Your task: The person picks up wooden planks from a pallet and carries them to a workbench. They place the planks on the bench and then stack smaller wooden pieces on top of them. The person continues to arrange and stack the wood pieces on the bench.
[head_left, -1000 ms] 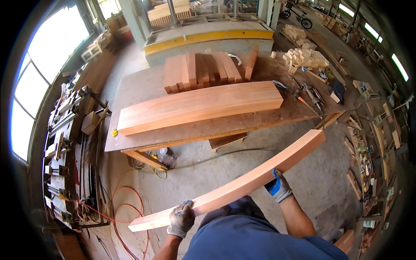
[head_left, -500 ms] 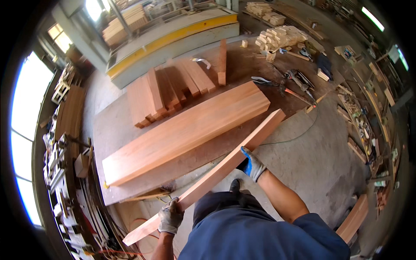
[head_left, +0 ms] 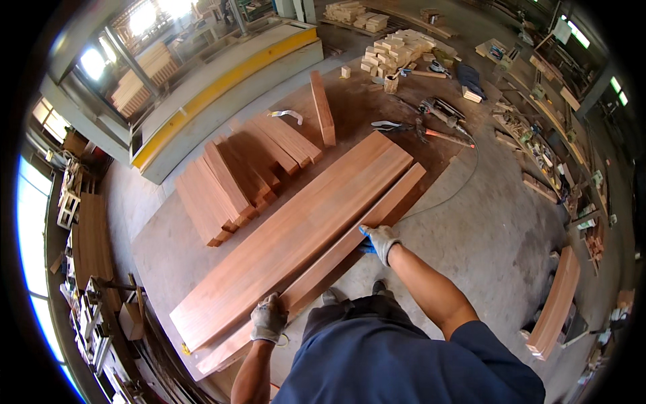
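A long reddish-brown wooden board (head_left: 328, 268) lies along the near edge of a wide glued-up wood panel (head_left: 296, 236), with a thin dark gap between them. Near the board's left end, my left hand (head_left: 269, 318), in a grey work glove, is closed around it. My right hand (head_left: 379, 242), in a grey and blue glove, grips the same board past its middle, thumb on top and the other fingers partly hidden below. Both pieces are at the worktable (head_left: 165, 236); whether the board rests fully on the table cannot be made out.
Several narrow boards (head_left: 225, 185) lie behind the panel, one lone board (head_left: 322, 108) farther back. A hammer (head_left: 449, 139), pliers (head_left: 390, 126) and a corded power tool (head_left: 441, 111) sit at the far right. Light wood blocks (head_left: 397, 52) are piled behind. A board stack (head_left: 555, 303) stands right.
Both hands have brought the board from in front of the table up against the panel's near edge, now lined up with it. My view has also shifted.
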The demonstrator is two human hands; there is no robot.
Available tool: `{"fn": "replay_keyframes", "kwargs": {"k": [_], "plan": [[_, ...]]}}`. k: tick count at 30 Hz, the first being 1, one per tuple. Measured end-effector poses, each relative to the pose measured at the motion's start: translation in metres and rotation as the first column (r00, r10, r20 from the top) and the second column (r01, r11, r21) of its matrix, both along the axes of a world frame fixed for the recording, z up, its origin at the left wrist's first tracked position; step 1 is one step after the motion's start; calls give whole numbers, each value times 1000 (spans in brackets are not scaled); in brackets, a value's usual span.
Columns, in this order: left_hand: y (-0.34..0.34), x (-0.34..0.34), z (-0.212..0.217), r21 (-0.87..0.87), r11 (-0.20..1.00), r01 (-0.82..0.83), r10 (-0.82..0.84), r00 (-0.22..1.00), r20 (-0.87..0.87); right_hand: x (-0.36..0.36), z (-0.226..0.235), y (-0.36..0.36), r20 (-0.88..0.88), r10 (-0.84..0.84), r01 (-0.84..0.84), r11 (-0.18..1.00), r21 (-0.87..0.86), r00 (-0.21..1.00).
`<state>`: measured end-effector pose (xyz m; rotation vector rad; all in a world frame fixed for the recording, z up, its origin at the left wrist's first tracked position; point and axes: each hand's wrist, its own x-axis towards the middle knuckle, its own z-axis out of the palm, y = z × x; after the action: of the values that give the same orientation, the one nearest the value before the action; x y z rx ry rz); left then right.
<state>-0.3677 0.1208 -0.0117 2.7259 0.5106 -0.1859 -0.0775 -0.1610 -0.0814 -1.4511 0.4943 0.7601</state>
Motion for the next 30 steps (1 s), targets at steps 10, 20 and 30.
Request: {"fn": "replay_keyframes", "kwargs": {"k": [10, 20, 30], "plan": [[4, -19, 5, 233, 967, 104, -193, 896, 401, 0, -3, 27, 124, -96, 106, 992, -75, 988], [19, 60, -17, 113, 950, 291, -304, 946, 117, -35, -13, 18, 132, -100, 103, 995, -13, 986], [9, 79, -9, 82, 941, 329, -336, 936, 109, -257, -94, -154, -196, 640, -626, 562, -541, 743]]}}
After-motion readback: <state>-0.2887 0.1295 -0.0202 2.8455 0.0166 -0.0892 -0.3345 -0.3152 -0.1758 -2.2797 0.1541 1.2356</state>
